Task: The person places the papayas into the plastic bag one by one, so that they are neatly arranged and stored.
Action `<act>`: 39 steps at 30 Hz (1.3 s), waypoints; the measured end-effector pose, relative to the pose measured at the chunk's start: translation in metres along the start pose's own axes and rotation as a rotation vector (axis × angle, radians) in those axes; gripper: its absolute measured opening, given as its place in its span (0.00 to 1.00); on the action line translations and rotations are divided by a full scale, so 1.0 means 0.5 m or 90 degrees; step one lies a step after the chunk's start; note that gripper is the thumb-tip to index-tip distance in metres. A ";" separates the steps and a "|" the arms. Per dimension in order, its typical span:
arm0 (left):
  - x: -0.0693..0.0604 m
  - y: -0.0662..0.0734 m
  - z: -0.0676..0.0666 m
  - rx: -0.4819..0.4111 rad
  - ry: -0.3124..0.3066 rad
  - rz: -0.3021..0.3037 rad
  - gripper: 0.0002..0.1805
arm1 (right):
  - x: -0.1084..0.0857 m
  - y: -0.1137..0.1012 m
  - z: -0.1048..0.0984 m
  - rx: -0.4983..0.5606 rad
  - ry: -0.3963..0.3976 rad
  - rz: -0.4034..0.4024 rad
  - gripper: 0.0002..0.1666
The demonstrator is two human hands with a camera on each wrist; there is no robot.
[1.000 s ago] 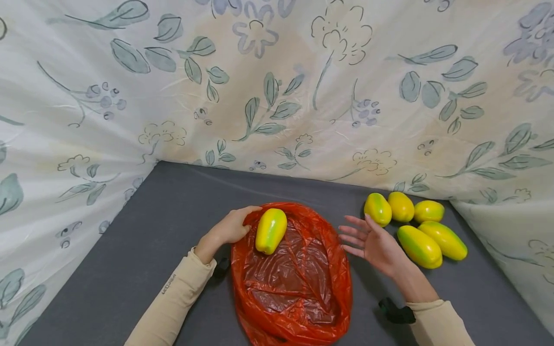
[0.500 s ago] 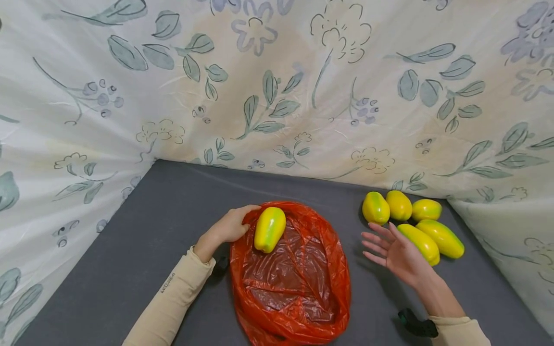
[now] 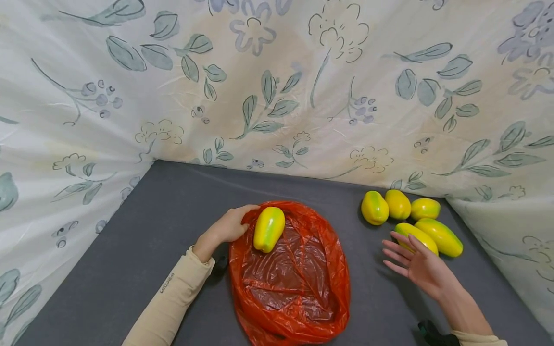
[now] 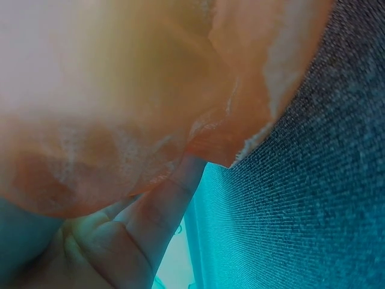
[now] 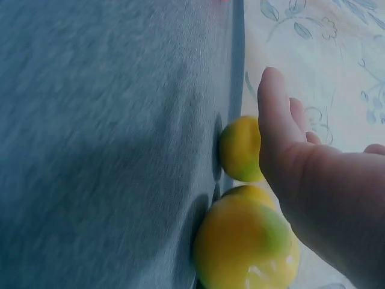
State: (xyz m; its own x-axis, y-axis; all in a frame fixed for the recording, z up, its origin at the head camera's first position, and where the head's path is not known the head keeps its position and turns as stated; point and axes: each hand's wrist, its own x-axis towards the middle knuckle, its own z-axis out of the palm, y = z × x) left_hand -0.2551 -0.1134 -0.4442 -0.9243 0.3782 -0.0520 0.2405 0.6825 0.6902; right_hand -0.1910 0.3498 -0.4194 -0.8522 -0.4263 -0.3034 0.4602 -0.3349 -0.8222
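Note:
A red plastic bag [image 3: 298, 259] lies spread on the table, its mouth facing up. Inside, near its left rim, rests a yellow-green fruit shaped like a papaya [image 3: 269, 229]. My left hand [image 3: 228, 225] grips the bag's upper left rim; in the left wrist view its fingers [image 4: 162, 211] are against the outside of the thin plastic. To the right, my right hand [image 3: 420, 264] hovers palm turned toward the bag, fingers straight, holding nothing. It is nearest to the front yellow-green fruit [image 3: 417, 235], partly covering it in the head view.
Several more such fruits [image 3: 374, 208] lie grouped at the table's back right. A dark grey cloth [image 3: 143, 250] covers the table. Floral curtains [image 3: 277, 96] hang behind it and along both sides.
My right hand has drawn away from the bag, moving right and toward me, in front of the loose fruits. The left hand, the bag and the fruit in it have stayed put.

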 end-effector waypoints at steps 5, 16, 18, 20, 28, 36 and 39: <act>0.000 -0.001 0.001 -0.004 -0.004 -0.008 0.30 | -0.027 0.004 -0.021 0.018 -0.024 -0.001 0.27; -0.001 0.002 -0.002 -0.011 -0.008 -0.010 0.31 | -0.077 0.002 -0.060 0.098 0.046 -0.047 0.24; -0.002 0.003 -0.002 -0.012 -0.008 -0.009 0.31 | -0.085 0.006 -0.065 0.110 0.078 -0.076 0.22; -0.002 0.004 -0.001 -0.011 -0.009 -0.005 0.31 | -0.093 0.010 -0.070 0.118 0.116 -0.108 0.19; -0.002 0.002 0.002 -0.017 -0.004 -0.003 0.31 | -0.108 0.018 -0.101 0.219 0.234 -0.189 0.15; 0.000 -0.002 0.003 -0.009 -0.001 0.005 0.31 | -0.108 0.014 -0.126 0.249 0.355 -0.138 0.11; 0.000 -0.001 0.003 -0.009 -0.002 0.008 0.31 | -0.106 0.011 -0.132 0.258 0.414 -0.118 0.11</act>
State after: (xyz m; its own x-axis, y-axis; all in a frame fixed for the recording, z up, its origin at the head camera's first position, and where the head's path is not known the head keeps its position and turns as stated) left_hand -0.2550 -0.1128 -0.4459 -0.9202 0.3888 -0.0461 0.2475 0.6689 0.7009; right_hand -0.1598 0.4260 -0.4399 -0.8412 0.2012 -0.5019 0.2444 -0.6864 -0.6849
